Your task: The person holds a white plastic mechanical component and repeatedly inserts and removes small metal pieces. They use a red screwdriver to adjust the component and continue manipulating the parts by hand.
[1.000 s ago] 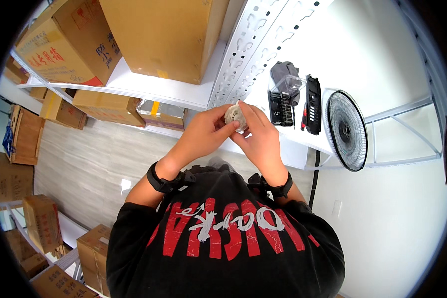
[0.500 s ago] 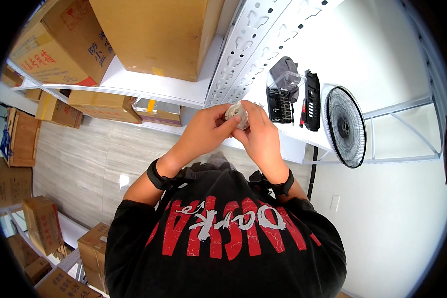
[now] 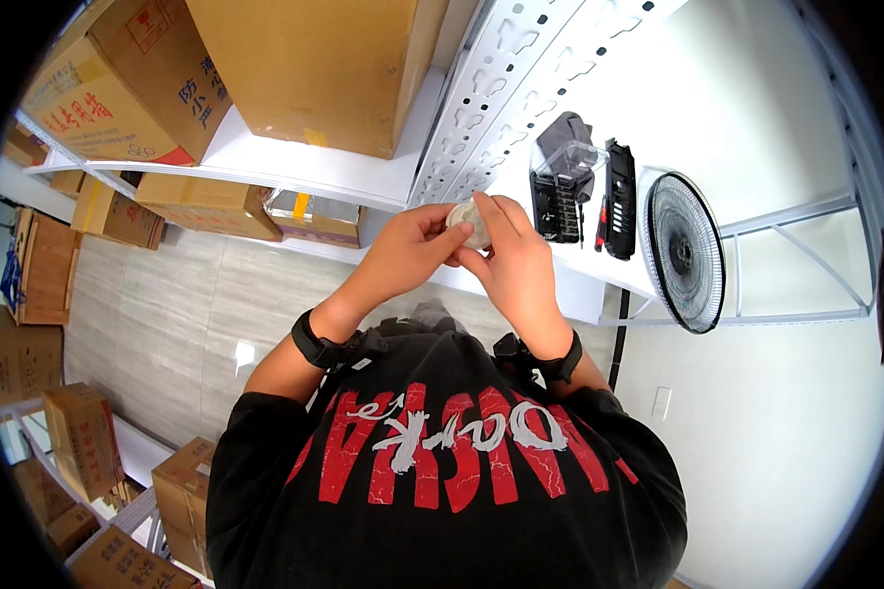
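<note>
A storeroom with white metal shelving (image 3: 521, 88) and pale wood-look flooring (image 3: 167, 314) lies below the camera. Big cardboard boxes (image 3: 324, 59) sit on the upper shelf board, and more boxes stand on the floor at the left. On the white shelf surface (image 3: 658, 108) to the right lie a grey cloth, a clear plastic case (image 3: 558, 191), a black flat part (image 3: 619, 201) and a round fan head (image 3: 683, 250).

Both hands are raised together in front of the shelf edge, each wrist wearing a black band. The left hand (image 3: 403, 250) curls in from the left, thumb and fingertips pinched on a small round object (image 3: 469, 221). The right hand (image 3: 511, 260) meets it from the right, its fingers closed over the object's top and side.

The object is pale, disc-like and glossy, partly hidden by the fingers; its kind cannot be told.
</note>
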Tool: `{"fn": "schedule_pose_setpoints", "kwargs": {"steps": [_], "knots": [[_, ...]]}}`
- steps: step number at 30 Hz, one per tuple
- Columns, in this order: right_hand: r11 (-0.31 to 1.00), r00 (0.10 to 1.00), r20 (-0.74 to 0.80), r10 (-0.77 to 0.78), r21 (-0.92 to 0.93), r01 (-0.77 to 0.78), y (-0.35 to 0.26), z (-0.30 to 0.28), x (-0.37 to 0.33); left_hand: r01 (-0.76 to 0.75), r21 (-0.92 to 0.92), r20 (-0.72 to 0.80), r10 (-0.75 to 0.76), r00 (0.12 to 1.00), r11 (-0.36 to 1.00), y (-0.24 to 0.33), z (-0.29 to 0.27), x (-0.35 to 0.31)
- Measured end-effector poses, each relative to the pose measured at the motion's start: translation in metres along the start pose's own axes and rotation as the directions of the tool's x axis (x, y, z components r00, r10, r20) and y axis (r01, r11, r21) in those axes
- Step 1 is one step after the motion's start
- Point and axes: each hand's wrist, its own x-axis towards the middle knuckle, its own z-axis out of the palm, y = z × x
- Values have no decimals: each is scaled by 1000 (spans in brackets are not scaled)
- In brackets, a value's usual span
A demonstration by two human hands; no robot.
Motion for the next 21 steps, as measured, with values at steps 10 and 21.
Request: {"fn": "schedule_pose_setpoints", "kwargs": {"steps": [10, 21], "knots": [[1000, 1000, -4, -11, -20, 11, 0, 0, -5, -1, 66, -28, 3, 1000, 998, 3, 5, -6], [996, 999, 5, -45, -71, 45, 0, -3, -5, -15, 92, 9, 14, 1000, 996, 7, 8, -11]]}}
